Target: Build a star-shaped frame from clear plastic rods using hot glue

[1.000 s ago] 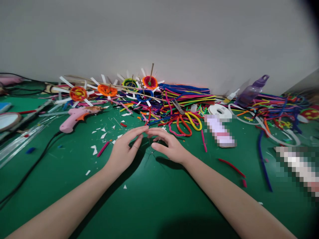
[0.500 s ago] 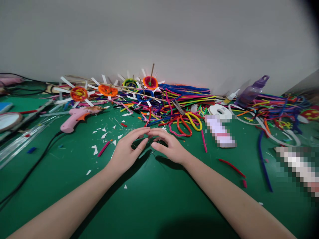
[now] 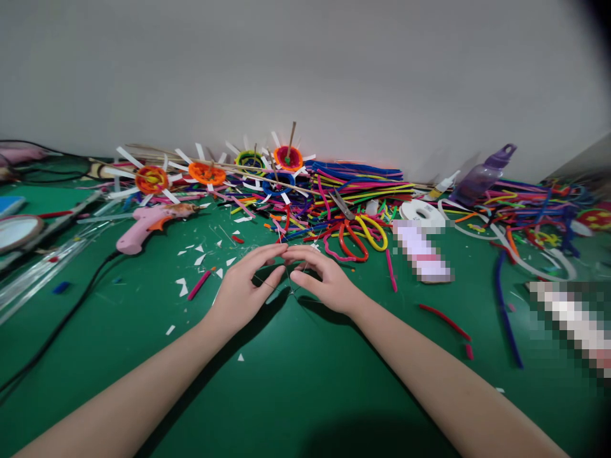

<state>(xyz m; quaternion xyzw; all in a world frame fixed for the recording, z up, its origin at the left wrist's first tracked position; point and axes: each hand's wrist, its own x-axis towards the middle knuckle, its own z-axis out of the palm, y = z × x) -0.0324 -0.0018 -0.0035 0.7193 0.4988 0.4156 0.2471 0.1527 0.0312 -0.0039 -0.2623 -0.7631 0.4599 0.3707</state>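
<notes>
My left hand (image 3: 241, 289) and my right hand (image 3: 327, 280) meet over the green mat (image 3: 296, 381), a little beyond its middle. Their index fingertips touch and the fingers curve inward. Between the thumbs sits a bundle of thin grey wires (image 3: 287, 287) that cross and splay out on the mat. Both hands appear to pinch these wires, though the wires are very fine and the grip is hard to make out. Both forearms reach in from the bottom corners.
Behind the hands lies a heap of coloured pipe cleaners (image 3: 363, 184), with scissors (image 3: 341, 203) and several round woven discs on sticks (image 3: 205, 172). A pink glue gun (image 3: 147, 221) and its black cable (image 3: 57, 324) lie at left. A white tape roll (image 3: 422, 213) and a purple bottle (image 3: 482, 175) are at right.
The two hands have closed in slightly; the left thumb has come up toward the wires. Nothing else on the mat has moved.
</notes>
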